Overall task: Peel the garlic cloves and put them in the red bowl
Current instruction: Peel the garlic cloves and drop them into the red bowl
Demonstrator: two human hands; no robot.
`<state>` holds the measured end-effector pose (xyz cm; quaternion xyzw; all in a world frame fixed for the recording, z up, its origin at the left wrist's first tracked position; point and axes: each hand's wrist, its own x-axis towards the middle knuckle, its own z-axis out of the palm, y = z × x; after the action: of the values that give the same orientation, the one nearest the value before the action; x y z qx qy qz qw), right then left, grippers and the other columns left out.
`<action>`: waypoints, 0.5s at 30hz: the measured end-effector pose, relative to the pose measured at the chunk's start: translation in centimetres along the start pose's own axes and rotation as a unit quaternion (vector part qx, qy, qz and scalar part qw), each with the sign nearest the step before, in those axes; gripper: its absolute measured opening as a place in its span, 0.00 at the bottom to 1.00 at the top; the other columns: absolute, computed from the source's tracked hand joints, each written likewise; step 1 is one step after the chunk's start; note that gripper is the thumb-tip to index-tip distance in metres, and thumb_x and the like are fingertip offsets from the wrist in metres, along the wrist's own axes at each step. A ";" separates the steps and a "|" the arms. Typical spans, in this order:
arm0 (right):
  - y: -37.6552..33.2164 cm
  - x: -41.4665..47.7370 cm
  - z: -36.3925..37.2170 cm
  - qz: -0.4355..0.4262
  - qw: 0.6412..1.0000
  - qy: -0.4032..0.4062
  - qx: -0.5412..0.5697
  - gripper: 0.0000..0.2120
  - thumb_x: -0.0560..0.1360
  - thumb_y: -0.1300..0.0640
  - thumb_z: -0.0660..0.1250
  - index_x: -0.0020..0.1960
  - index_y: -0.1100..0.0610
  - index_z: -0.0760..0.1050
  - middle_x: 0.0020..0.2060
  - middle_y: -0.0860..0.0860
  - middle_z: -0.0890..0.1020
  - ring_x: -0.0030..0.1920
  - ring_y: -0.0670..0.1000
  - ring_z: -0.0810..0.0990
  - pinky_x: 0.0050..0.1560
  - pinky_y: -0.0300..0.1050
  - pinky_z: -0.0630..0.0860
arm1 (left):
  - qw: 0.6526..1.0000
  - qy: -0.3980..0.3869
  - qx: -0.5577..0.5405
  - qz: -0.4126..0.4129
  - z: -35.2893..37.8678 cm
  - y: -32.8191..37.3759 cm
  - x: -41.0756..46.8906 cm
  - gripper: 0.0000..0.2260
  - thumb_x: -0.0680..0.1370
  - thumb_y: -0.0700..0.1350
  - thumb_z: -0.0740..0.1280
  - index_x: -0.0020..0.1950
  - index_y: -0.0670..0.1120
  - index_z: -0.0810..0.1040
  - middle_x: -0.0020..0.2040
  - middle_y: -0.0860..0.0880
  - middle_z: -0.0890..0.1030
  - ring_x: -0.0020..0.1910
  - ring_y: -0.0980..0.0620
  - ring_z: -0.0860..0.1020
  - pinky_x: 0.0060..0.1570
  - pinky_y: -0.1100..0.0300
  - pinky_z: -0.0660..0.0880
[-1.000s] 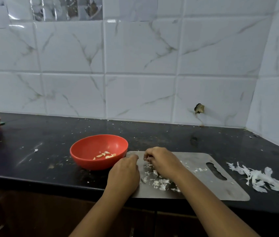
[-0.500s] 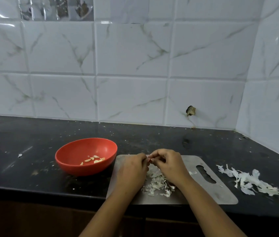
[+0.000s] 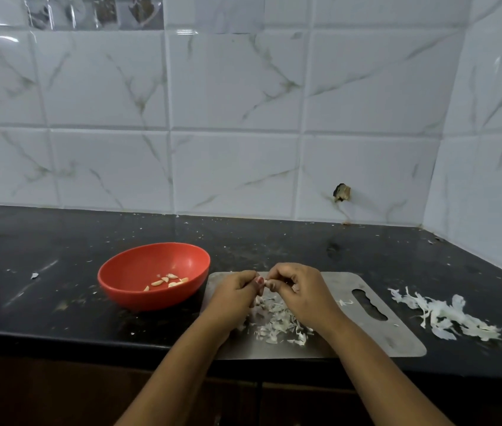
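Workpiece: one garlic clove (image 3: 268, 283), small and pale, was held just above the board, between the fingertips of both hands; only a little of it showed.
Left hand (image 3: 233, 295): fingers were curled, thumb and fingertips pinching the clove from its own side.
Right hand (image 3: 298, 290): fingers were curled, pinching the same clove from the opposite side, the two hands touching at the fingertips.
Handling estimate: the clove was probably very light, firm under the skin, and slippery once bared. The skin was likely thin, dry and brittle, coming off in flakes.
Hold point: judged best to take the clove by its two ends, leaving the flank free for a nail to lift the skin. How much skin remained could not be told.
Debris: skin flakes (image 3: 277, 324) lay directly below and between the wrists.
Support: steel board (image 3: 397, 336) lay beneath both hands, its slotted handle out beyond the right hand.
Container: red bowl (image 3: 151, 302) stood upright just beside the left hand, on its outer side, touching or nearly touching the board edge.
Contents: a few peeled cloves (image 3: 166, 280) lay loose on the bowl floor; most of the bowl was unfilled.
Further debris: a larger skin heap (image 3: 440, 315) lay on the dark countertop (image 3: 59, 241), well out past the right hand.
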<state>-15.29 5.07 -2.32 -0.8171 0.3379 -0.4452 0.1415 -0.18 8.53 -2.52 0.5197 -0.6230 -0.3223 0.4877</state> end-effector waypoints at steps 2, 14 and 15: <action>0.0 0.0 -0.1 -0.023 0.999 0.003 -0.024 0.05 0.75 0.62 0.70 0.40 0.57 0.80 0.33 0.44 0.79 0.36 0.45 0.76 0.37 0.33 0.70 | 0.999 -0.024 -0.029 -0.016 -0.1 0.0 0.2 0.16 0.82 0.40 0.59 0.34 0.44 0.71 0.27 0.49 0.67 0.24 0.57 0.65 0.26 0.63 0.61; -0.4 -0.5 -0.8 -0.141 0.970 0.009 -0.196 0.03 0.75 0.60 0.70 0.44 0.56 0.82 0.35 0.47 0.82 0.38 0.46 0.76 0.41 0.37 0.74 | 0.996 -0.035 -0.077 -0.030 -0.2 1.0 -0.1 0.18 0.82 0.38 0.59 0.32 0.43 0.72 0.24 0.52 0.66 0.24 0.60 0.63 0.27 0.68 0.59; -0.4 -0.5 -0.8 -0.103 0.982 0.012 -0.155 0.03 0.76 0.58 0.70 0.45 0.55 0.83 0.36 0.46 0.83 0.38 0.44 0.76 0.42 0.33 0.72 | 0.997 -0.024 -0.075 -0.026 -0.1 1.0 -0.2 0.17 0.82 0.39 0.60 0.32 0.43 0.73 0.25 0.51 0.67 0.25 0.59 0.64 0.28 0.68 0.60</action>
<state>-15.97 5.74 -2.00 -0.8544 0.3183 -0.4091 -0.0374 -0.41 8.97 -1.68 0.4903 -0.5947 -0.3930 0.5015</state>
